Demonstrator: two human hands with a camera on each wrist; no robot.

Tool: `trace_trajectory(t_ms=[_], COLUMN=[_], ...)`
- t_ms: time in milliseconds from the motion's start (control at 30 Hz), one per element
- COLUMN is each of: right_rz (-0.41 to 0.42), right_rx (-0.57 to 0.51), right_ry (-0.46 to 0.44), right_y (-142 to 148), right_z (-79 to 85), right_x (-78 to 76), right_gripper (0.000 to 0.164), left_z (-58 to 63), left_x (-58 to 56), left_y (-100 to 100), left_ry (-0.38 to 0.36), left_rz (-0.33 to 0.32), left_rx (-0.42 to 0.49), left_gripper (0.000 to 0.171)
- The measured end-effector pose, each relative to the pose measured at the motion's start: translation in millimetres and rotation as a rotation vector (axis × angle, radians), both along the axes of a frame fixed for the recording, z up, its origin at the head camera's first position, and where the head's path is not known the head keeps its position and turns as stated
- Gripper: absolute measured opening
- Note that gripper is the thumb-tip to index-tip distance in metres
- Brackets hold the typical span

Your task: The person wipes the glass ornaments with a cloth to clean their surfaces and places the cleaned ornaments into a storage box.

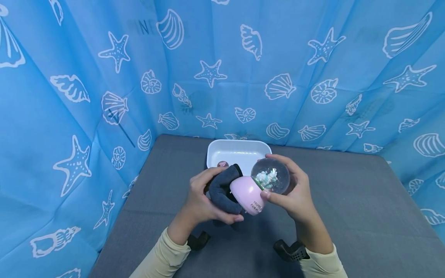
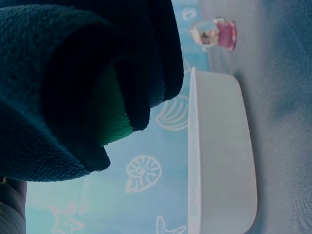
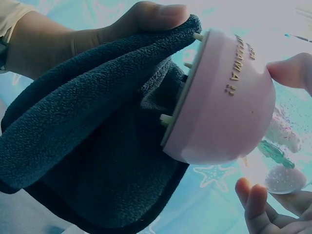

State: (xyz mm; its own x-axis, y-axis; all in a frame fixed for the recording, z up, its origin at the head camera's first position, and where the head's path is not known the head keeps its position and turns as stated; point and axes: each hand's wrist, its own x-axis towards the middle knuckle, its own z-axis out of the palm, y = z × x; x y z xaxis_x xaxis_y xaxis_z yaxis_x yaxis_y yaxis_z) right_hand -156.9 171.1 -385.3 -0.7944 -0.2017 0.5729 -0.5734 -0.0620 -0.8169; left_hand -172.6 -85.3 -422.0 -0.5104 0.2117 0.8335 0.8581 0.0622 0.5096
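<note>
Left hand grips the dark towel, right hand clasps the pink-based snow globe at three o'clock; white tray, twelve o'clock!

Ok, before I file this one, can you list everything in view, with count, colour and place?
large snow globe: 1, pink base, clear dome, in the right hand
cloth: 1, dark blue-grey, in the left hand
tray: 1, white, on the table
small snow globe: 1, reddish base, beside the tray
rounded thing: 1, pinkish, mostly hidden, identity unclear
table: 1, grey, below
curtain: blue, white sea prints, behind; panels uncountable
wrist devices: 2, black, one per wrist
sleeves: 2, cream, forearms
hands: 2, above the table
</note>
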Motion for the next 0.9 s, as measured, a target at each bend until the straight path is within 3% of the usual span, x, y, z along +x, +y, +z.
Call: trace_trajectory(t_ms=[267, 533, 733, 900], right_rz=[-0.058, -0.140, -0.240, -0.282], right_rx=[-0.090, -0.144, -0.119, -0.056], right_ry=[0.049, 0.114, 0.159, 0.198], right_y=[-5.3, -18.5, -27.6, -34.6], right_z=[0.5, 1.9, 1.9, 0.4], right_x=[1.2, 5.5, 10.7, 13.3], right_gripper=[0.076, 0.084, 0.093, 0.098], left_z=[1.4, 2.8, 4.1, 3.8], left_x=[1.3, 3.8, 3.5, 3.7], left_y=[-0.1, 0.0, 1.5, 1.3], left_ry=[0.005, -0.039, -0.050, -0.060], left_rz=[-0.015, -0.002, 0.044, 0.123], left_rx=[0.001, 0.020, 0.042, 0.041], left_gripper=[0.103, 0.110, 0.105, 0.103])
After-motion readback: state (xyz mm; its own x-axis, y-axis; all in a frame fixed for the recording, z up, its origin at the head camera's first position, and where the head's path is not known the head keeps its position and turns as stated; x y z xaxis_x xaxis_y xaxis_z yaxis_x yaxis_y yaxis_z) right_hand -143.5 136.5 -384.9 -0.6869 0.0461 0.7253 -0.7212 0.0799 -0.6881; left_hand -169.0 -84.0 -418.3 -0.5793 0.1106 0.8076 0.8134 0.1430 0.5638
